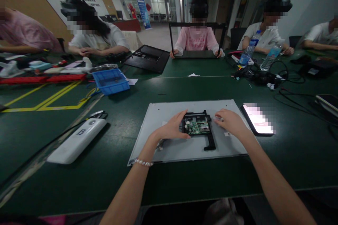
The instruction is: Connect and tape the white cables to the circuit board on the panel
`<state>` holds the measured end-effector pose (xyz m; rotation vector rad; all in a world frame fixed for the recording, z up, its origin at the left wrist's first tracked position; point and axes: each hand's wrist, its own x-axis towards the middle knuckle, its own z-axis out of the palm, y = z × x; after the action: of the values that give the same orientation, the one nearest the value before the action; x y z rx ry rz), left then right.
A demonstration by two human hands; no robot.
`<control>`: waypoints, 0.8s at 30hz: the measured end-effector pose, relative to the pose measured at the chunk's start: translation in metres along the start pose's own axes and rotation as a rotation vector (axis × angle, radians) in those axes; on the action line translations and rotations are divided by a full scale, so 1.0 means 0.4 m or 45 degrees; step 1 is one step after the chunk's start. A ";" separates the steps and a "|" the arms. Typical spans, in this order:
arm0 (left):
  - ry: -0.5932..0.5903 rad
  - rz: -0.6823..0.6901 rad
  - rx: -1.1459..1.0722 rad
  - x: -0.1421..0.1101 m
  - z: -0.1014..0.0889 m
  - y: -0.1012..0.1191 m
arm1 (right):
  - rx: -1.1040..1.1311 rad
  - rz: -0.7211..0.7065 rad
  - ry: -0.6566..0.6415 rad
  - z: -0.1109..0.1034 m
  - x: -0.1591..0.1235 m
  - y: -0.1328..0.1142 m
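Observation:
A green circuit board sits in a black plastic frame on a flat grey panel. My left hand spans the frame's left end, fingers at its far corner and thumb at its near corner, gripping it. Just right of the board, my right hand is closed in a pinch above the panel. Whatever is between those fingertips is too small to make out. Part of a thin cable shows under my left wrist.
A lit phone lies right of the panel, a white power bank to the left. Farther back are a blue bin, a black panel, bottles and tangled cables. Several people sit opposite; one holds a black frame upright.

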<state>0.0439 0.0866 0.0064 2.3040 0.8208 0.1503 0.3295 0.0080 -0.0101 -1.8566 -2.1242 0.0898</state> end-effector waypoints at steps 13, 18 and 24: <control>-0.009 -0.009 -0.022 -0.003 0.000 0.000 | -0.042 -0.041 0.145 0.020 0.019 0.010; 0.011 0.014 -0.046 -0.002 -0.002 0.000 | 0.129 0.051 0.044 0.019 0.012 0.025; 0.013 0.005 -0.037 -0.002 0.002 -0.005 | 0.272 0.182 -0.084 -0.007 -0.001 0.033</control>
<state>0.0424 0.0870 0.0046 2.2798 0.8147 0.1747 0.3431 0.0094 -0.0108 -1.8973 -1.9347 0.3996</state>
